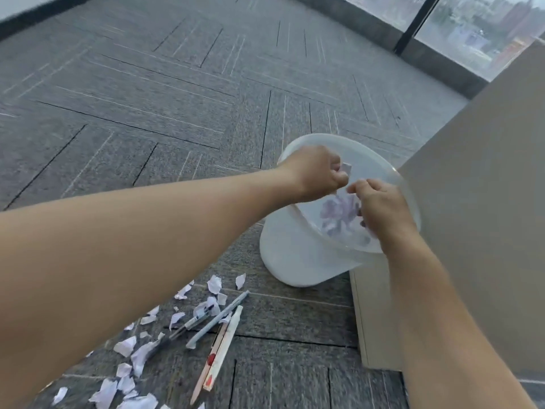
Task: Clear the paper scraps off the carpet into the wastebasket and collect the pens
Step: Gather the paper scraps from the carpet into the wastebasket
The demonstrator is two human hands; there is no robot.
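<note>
Grey carpet (pixel 177 84), patterned in lines, wide and bare beyond the hands; windows (pixel 460 22) at far right. Beige cabinet (pixel 486 202) close by the right hand (pixel 380 211). Both hands over the white bin (pixel 298 255), left hand (pixel 315 172) pinching a scrap (pixel 346 168), right fingers curled, grip unclear. Scraps (pixel 126 364) and pens (pixel 218 323) below the left forearm, on carpet.

left hand (pixel 317 175): fingers curled over a small pale scrap, mostly hidden
right hand (pixel 380 209): covers the wastebasket's (pixel 295 255) near rim
wastebasket contents: blurred
paper scraps (pixel 129 376): some under the left forearm, others cut at the bottom edge
cabinet (pixel 483 202): cut off at right
</note>
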